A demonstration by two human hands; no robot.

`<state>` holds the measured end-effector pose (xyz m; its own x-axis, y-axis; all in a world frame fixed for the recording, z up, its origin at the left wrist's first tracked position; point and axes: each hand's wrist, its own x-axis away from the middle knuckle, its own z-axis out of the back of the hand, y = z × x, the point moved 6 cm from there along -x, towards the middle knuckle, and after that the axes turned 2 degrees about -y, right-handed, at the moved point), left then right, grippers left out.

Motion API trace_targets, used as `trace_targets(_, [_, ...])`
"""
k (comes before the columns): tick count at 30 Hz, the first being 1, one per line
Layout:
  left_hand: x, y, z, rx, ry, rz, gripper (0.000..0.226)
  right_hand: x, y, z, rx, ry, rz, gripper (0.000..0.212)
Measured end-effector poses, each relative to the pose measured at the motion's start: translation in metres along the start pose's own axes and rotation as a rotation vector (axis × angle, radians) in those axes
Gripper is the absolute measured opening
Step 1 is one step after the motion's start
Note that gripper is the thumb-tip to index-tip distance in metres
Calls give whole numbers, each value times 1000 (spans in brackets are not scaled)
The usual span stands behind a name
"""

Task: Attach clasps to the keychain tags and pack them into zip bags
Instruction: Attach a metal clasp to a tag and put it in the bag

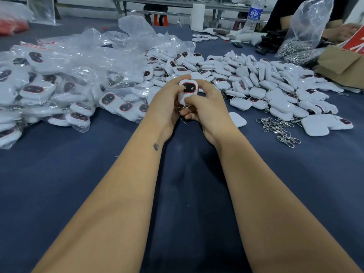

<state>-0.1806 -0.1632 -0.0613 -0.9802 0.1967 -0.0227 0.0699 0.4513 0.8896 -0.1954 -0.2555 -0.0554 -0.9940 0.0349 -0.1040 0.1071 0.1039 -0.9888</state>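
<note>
Both hands grip one tag (187,91) mid-table: left hand (167,107) fingers curled on its left edge, right hand (204,107) thumb on its lower face. Clasp (180,111) hangs below, betw. fingers.

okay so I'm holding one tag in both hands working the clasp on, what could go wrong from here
1. The clasp sits mostly hidden under the tag between your left hand and right hand, so it may not seat fully.
2. The loose clasps look tangled; grabbing one could drag others.
</note>
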Motion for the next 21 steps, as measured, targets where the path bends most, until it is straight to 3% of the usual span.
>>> trace_targets(14, [3, 3, 3, 23, 27, -9, 34, 3, -2, -2, 33, -40, 3, 37])
trace_targets(21, [3, 3, 2, 0, 13, -14, 34, 2, -2, -1, -21, -25, -35, 24])
